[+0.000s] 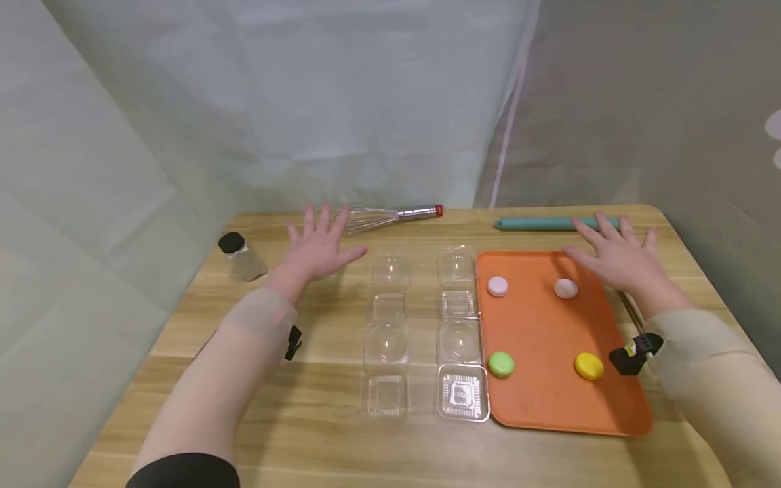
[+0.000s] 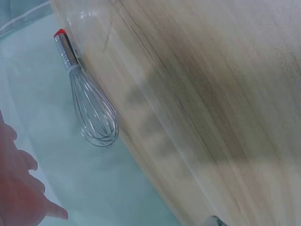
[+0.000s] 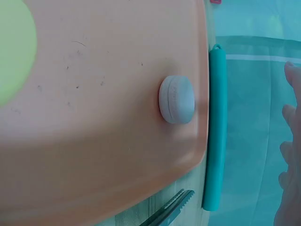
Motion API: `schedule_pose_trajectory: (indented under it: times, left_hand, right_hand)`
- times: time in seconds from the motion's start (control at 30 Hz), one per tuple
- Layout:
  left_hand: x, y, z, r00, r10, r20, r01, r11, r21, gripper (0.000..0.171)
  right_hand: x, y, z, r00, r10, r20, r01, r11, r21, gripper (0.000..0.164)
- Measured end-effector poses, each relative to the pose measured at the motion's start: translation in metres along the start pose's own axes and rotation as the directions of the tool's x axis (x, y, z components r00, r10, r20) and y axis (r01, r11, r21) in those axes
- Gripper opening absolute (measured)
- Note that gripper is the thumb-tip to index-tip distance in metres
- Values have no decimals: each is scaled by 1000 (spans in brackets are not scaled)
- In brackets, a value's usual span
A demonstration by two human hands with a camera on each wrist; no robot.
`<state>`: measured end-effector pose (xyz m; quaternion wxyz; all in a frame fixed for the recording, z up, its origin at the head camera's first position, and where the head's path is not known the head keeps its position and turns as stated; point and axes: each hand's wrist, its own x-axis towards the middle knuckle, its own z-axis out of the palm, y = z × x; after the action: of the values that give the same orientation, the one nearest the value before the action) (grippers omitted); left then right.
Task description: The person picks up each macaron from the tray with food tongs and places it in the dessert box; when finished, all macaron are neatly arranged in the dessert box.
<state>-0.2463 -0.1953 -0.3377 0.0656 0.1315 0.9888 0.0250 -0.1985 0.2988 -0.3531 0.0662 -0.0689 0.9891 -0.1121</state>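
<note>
My left hand (image 1: pixel 317 251) is held above the left side of the table, fingers spread and nothing in them. Nearest to it is a wire whisk (image 1: pixel 390 215) with a red-tipped handle. The right hand (image 1: pixel 622 261), also spread and holding nothing, hovers over the far right corner of an orange tray (image 1: pixel 549 407), close to a teal rolling pin (image 1: pixel 537 224). On the tray lie a pink macaron (image 1: pixel 497 286), a pale macaron (image 3: pixel 178 100), a green macaron (image 1: pixel 502 364) and a yellow macaron (image 1: pixel 588 366). Several clear plastic boxes (image 1: pixel 462 393) with lids open stand between the hands.
At the far left a clear jar (image 1: pixel 246 261) with a black lid lies tilted on its side. Serrated-tipped tongs (image 3: pixel 175 207) lie along the tray's right edge, partly hidden by the right arm. Cloth (image 1: pixel 366 102) hangs behind the wooden table (image 1: pixel 317 440).
</note>
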Motion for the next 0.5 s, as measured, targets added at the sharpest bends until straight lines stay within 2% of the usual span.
schedule_pose_trajectory:
  times: [0.37,0.5]
  left_hand:
    - [-4,8,1,997,78,9,-78,996,-44,98]
    - [-7,12,2,995,103,5,-102,994,-24,98]
  right_hand:
    - [-7,6,0,1000,-23,10,23,1000,15,77]
    - [-10,7,2,999,-36,33,37,999,-14,78]
